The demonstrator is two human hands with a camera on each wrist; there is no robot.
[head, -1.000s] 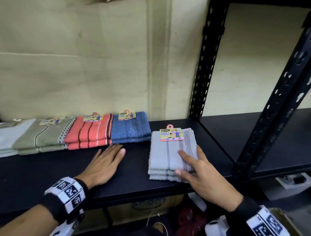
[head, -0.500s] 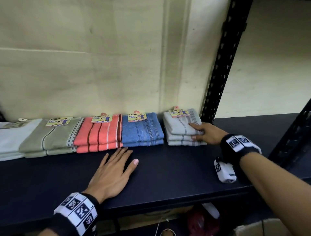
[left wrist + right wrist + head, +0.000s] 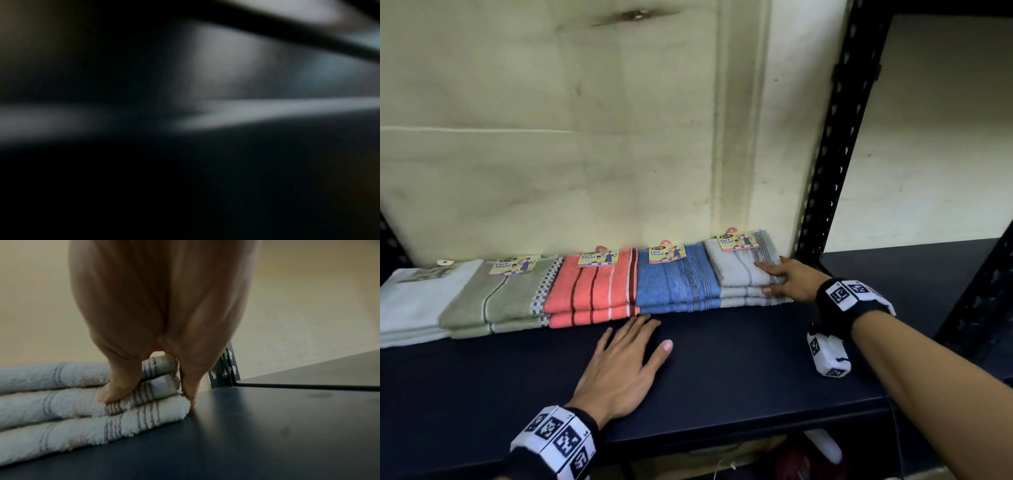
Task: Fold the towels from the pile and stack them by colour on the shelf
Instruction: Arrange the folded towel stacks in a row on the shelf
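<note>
Towels lie in five folded stacks on the shelf, leftward from the black post: grey stack just beside it, then blue stack, coral stack, green stack, white stack. Four card tags read "Face Towel". Right grip, released, presses flat on the three-layer grey stack; left grip, released, rests flat on the shelf, well left of the post

Nubby terry-cloth towels, apparently matt shelf
</note>
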